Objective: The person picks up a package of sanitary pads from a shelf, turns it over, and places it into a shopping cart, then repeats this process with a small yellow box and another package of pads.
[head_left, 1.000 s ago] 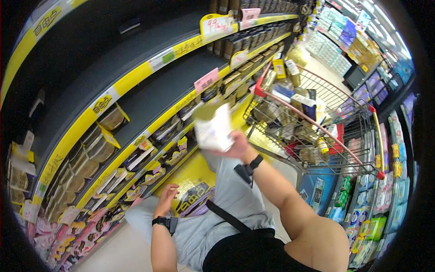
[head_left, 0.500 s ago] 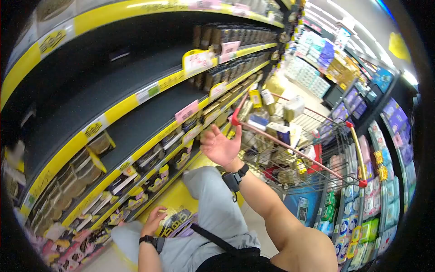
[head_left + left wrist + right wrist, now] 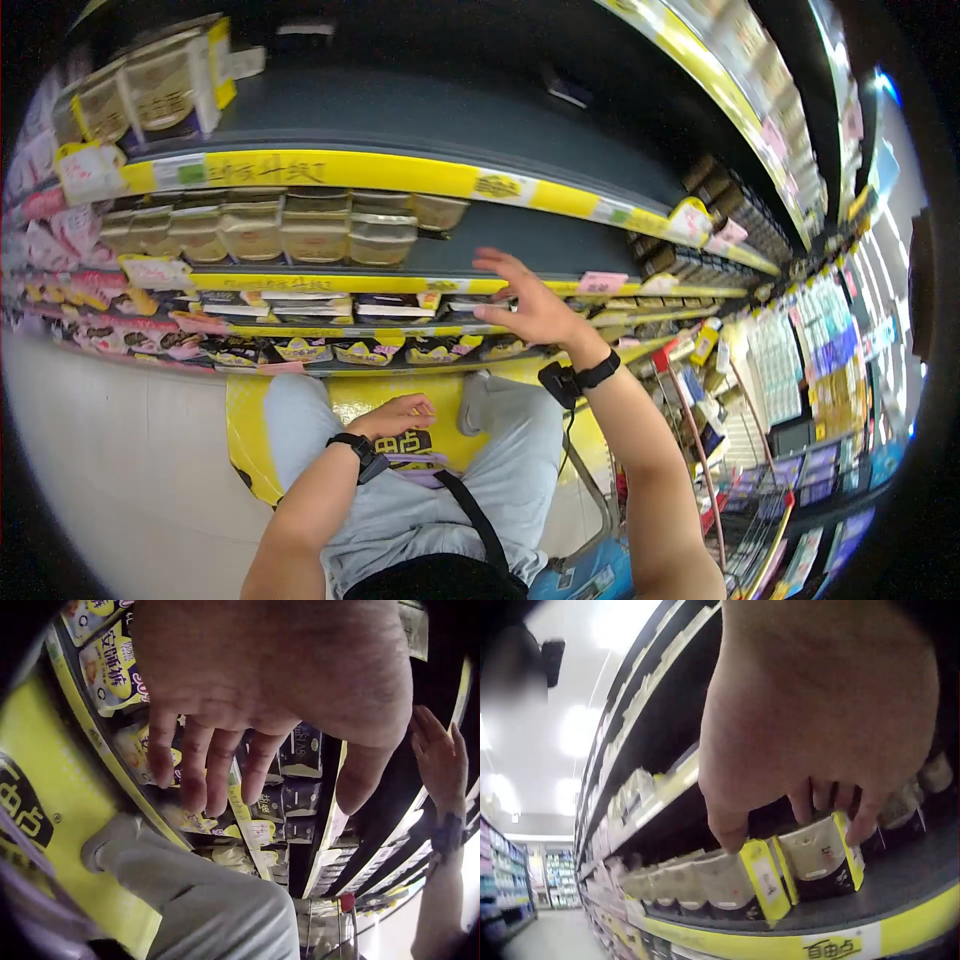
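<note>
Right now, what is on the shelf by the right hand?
A row of beige packs lines the shelf front, left of the right hand; anything behind them is hidden.

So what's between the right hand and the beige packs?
Only bare dark shelf, seen in the head view, separates the right hand from the beige packs.

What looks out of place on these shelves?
Nothing looks spilled or broken, but the stocking is lopsided. The shelf at hand height has packs only on its left; the stretch by the open right hand is bare. The shelf above holds a few boxes at its far left.
</note>
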